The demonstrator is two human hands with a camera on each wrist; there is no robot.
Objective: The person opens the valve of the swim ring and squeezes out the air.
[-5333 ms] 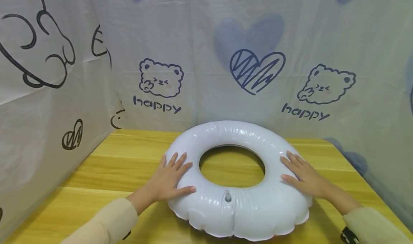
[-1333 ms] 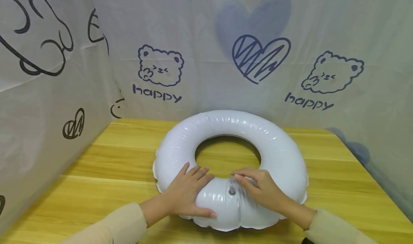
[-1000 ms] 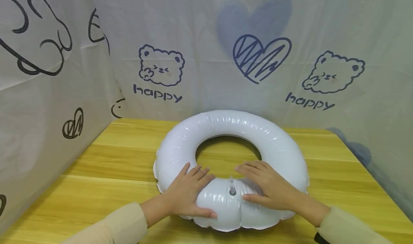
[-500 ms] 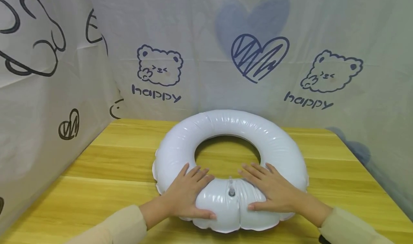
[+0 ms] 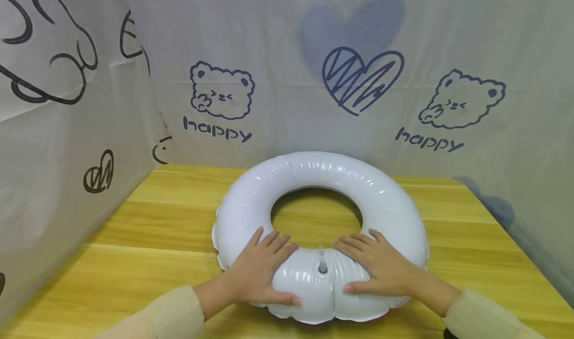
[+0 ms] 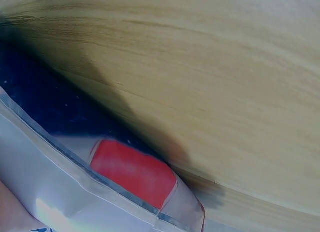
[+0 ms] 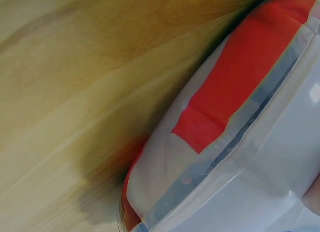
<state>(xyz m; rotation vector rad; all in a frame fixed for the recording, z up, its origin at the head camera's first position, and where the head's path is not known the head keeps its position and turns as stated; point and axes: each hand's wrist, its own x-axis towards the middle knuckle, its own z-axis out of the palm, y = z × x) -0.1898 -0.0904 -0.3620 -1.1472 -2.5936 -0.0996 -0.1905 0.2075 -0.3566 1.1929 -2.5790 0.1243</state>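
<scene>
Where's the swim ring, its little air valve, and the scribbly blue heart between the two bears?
Swim ring (image 5: pixel 394 207): head view, right side of its white tube.
Air valve (image 5: pixel 322 266): head view, low on its stem.
Scribbly blue heart (image 5: pixel 360 84): head view, middle of its scribbles.

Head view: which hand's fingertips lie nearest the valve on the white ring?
The right hand: it ends close beside the valve, whereas the left hand leaves a wider gap on the valve's other side.
</scene>
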